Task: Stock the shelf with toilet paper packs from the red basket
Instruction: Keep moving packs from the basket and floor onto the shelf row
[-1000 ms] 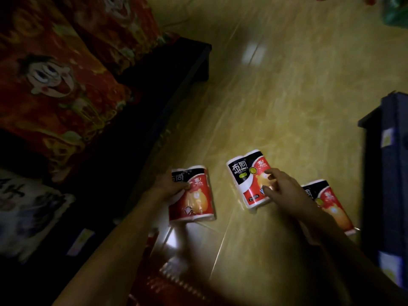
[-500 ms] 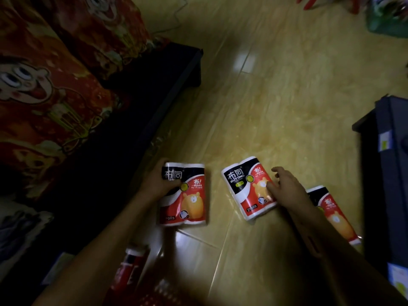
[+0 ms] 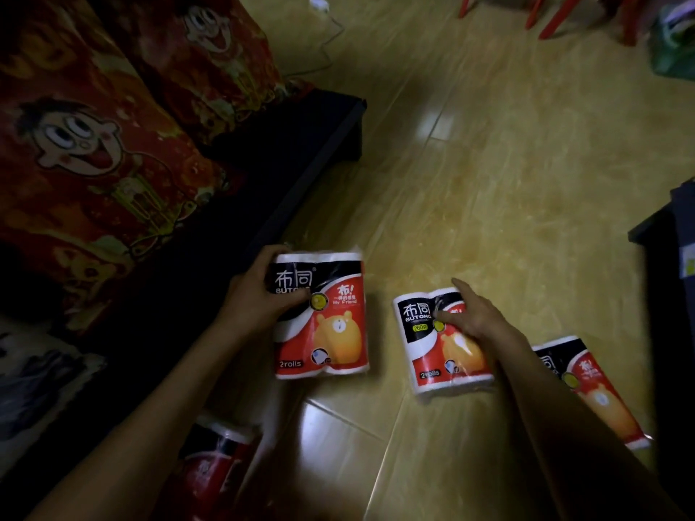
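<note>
Several red, black and white two-roll toilet paper packs with an orange bear lie on the tiled floor. My left hand grips the top left corner of the left pack. My right hand rests on the middle pack, fingers spread over its front. A third pack lies to the right, partly behind my right forearm. Another pack sits in shadow at the bottom, under my left forearm. The red basket does not show.
A low dark platform with red cartoon-print bedding fills the left. A dark blue unit stands at the right edge. Red chair legs and a white cable are at the far end of the floor.
The view has moved closer to the packs. My left hand has straightened the left pack. My right hand has slid up the middle pack toward its top.
</note>
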### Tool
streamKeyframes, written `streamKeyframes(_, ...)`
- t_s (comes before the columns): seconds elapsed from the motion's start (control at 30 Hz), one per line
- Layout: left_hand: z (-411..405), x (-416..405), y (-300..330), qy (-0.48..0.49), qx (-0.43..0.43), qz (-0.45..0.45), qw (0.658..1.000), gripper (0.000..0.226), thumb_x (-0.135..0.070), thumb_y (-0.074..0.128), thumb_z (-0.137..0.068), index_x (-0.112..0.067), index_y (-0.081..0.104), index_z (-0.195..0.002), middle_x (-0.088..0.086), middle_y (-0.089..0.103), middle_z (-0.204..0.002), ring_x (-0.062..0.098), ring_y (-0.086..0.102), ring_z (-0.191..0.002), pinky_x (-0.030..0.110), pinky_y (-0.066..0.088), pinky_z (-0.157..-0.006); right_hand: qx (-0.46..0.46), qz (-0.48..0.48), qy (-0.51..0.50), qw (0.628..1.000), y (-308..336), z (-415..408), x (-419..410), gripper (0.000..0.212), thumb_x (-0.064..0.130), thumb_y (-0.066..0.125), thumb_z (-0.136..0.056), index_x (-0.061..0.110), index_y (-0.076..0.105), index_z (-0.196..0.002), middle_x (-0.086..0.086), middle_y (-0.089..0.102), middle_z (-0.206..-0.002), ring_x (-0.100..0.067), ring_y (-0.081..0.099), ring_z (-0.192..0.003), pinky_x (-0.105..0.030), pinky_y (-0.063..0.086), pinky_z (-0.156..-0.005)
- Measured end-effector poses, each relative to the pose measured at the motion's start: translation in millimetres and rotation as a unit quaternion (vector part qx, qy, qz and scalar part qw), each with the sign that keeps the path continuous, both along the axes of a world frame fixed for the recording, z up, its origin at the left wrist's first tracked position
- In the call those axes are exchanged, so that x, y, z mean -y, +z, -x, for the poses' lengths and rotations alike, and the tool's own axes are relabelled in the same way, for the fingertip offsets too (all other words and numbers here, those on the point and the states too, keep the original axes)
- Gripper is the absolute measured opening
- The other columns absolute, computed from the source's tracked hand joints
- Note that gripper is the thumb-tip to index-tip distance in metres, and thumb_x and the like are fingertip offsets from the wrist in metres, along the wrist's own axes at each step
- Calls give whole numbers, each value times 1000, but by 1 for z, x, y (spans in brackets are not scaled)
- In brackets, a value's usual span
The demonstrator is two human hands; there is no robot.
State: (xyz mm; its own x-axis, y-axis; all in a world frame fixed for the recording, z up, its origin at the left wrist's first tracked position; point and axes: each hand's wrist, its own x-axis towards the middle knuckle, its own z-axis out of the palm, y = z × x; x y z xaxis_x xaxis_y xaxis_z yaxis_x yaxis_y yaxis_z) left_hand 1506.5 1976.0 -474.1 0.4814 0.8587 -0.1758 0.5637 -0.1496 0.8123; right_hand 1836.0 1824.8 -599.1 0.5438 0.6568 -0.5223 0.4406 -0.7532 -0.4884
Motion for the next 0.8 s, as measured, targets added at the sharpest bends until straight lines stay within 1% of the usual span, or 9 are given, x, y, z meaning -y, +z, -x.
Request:
streamKeyframes(0.1, 3, 4, 3, 1, 1, -3, 1000, 54, -27, 81, -75, -39, 49, -117, -21, 64, -97, -7, 61, -85, 13, 48, -65, 8, -20, -36, 999, -4, 9, 12, 72, 54, 72, -72, 36, 39, -133, -12, 63, -121, -31, 62, -102, -40, 50, -89)
streamKeyframes(0.2, 5, 5, 7, -6, 4, -3, 1000, 55, -27, 81, -75, -37, 50, -120, -17, 66, -102, -3, 62, -91, 18, 51, -70, 15, -59, -58, 996, 3, 20, 23, 59, 48, 74, -72, 35, 45, -123, -11, 66, -110, -31, 64, -95, -36, 50, -81)
streamKeyframes(0.33, 4, 10, 27, -13, 9, -8, 1000, 55, -27, 80, -75, -36, 50, -120, -12, 66, -106, 3, 62, -95, 25, 54, -75, 45, -120, -87, 988, 43, 35, 38, 52, 46, 75, -71, 42, 45, -114, -10, 59, -104, -32, 62, -92, -33, 49, -75)
streamKeyframes(0.4, 4, 13, 49, -18, 14, -13, 1000, 54, -27, 80, -75, -35, 51, -119, -12, 66, -106, 2, 63, -94, 23, 53, -73, 71, -157, -109, 979, 81, 41, 48, 51, 42, 75, -72, 41, 46, -115, -8, 53, -104, -32, 60, -94, -31, 44, -75)
streamKeyframes(0.5, 7, 18, 105, -26, 26, -23, 999, 53, -25, 81, -75, -34, 52, -119, -12, 67, -104, 1, 63, -94, 20, 50, -71, 108, -204, -138, 963, 165, 45, 63, 52, 37, 76, -73, 38, 48, -117, -8, 51, -104, -30, 59, -95, -30, 44, -77)
streamKeyframes(0.57, 10, 22, 158, -31, 34, -29, 999, 52, -24, 80, -75, -35, 52, -118, -13, 67, -102, -2, 63, -93, 16, 48, -69, 127, -233, -151, 952, 236, 48, 73, 51, 37, 76, -73, 39, 48, -116, -8, 52, -103, -29, 59, -94, -32, 46, -79)
streamKeyframes(0.63, 13, 26, 223, -40, 44, -35, 998, 53, -24, 80, -75, -36, 52, -119, -13, 68, -102, -2, 63, -92, 17, 48, -70, 142, -258, -164, 942, 315, 55, 85, 49, 36, 76, -73, 39, 48, -114, -7, 53, -103, -26, 58, -94, -32, 45, -79)
streamKeyframes(0.7, 17, 31, 297, -55, 53, -46, 996, 55, -25, 80, -75, -36, 51, -120, -14, 68, -102, -2, 63, -92, 21, 51, -74, 160, -276, -176, 931, 403, 67, 99, 50, 35, 77, -73, 38, 49, -114, -8, 55, -103, -26, 57, -97, -31, 43, -78)
streamKeyframes(0.8, 27, 39, 420, -82, 65, -66, 992, 56, -27, 81, -74, -38, 51, -120, -15, 68, -101, -3, 63, -91, 22, 54, -76, 183, -276, -192, 924, 538, 94, 122, 52, 36, 77, -73, 36, 49, -117, -9, 55, -107, -27, 57, -101, -26, 40, -78)
